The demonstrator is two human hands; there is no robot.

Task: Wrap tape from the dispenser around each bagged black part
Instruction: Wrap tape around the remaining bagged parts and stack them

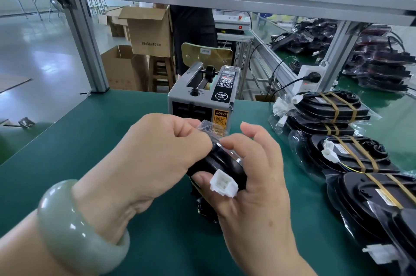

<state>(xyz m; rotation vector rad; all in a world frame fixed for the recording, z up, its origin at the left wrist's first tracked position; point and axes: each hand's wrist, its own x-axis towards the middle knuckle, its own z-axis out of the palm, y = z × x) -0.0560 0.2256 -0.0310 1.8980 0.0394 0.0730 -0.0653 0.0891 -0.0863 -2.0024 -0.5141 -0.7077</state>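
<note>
Head view of a taping station. Both hands meet over the green table mat (pixel 112 131), just in front of the tape dispenser (pixel 202 95), and both are closed on one bagged black part (pixel 217 163), which is held tilted above the mat. The left hand (pixel 157 152), with a pale green bangle (pixel 78 226) on its wrist, has its fingers curled and pinches the loose clear film (pixel 208 126) at the top of the bag. The right hand (pixel 254 181) grips the part from the right side, fingers bent over its upper edge and thumb beneath, where a white connector (pixel 224 183) rests against the thumb. Whether a strip of tape already lies on this part cannot be told. The dispenser stands upright at the middle of the table, its slot facing the person and a yellow caution label (pixel 220 118) at its lower right corner. To the right, a row of taped parts (pixel 351 154) lies on the mat, each in a clear bag crossed by two brown bands. Beyond the table are a power strip (pixel 310 77), heaps of bagged parts (pixel 380 61), cardboard boxes (pixel 148 30), a wooden stool (pixel 161 73) and a standing person in dark clothes (pixel 193 34).
</note>
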